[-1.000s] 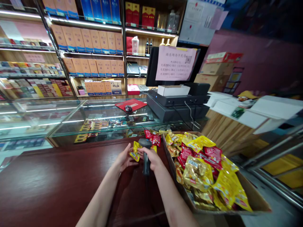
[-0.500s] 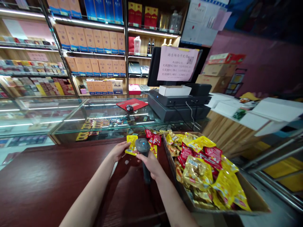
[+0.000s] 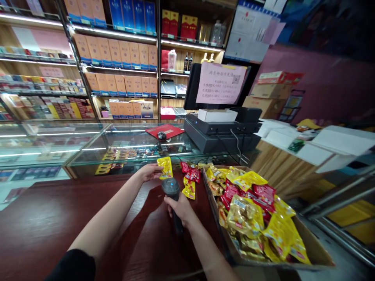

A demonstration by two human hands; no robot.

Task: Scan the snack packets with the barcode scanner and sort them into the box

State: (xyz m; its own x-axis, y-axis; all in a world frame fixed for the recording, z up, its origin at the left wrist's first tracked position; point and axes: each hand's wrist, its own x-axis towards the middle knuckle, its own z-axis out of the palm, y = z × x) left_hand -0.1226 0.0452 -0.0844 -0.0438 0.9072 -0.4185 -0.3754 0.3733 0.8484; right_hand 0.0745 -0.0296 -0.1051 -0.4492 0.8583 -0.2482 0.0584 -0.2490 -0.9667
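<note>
A yellow snack packet (image 3: 166,168) is pinched in my left hand (image 3: 150,172), lifted above the far part of the dark red tabletop (image 3: 73,210). My right hand (image 3: 182,208) wraps round the handle of a black barcode scanner (image 3: 170,187), whose head has a small blue light and points toward the packet. Just beyond my right hand lie a second yellow packet (image 3: 189,188) and red packets (image 3: 191,174). To the right, an open cardboard box (image 3: 215,210) is heaped with yellow, gold and red packets (image 3: 246,214).
A glass display counter (image 3: 84,156) runs behind the table, carrying a red mat (image 3: 166,131) with a computer mouse (image 3: 161,135). Right of it stand a black cash drawer (image 3: 216,138) and a monitor (image 3: 193,86) with a paper notice. Shelves of boxed goods (image 3: 117,52) line the back wall.
My left hand has lifted the yellow packet up and away from the scanner. My right hand and the scanner have shifted slightly left and nearer to me, uncovering the second yellow packet.
</note>
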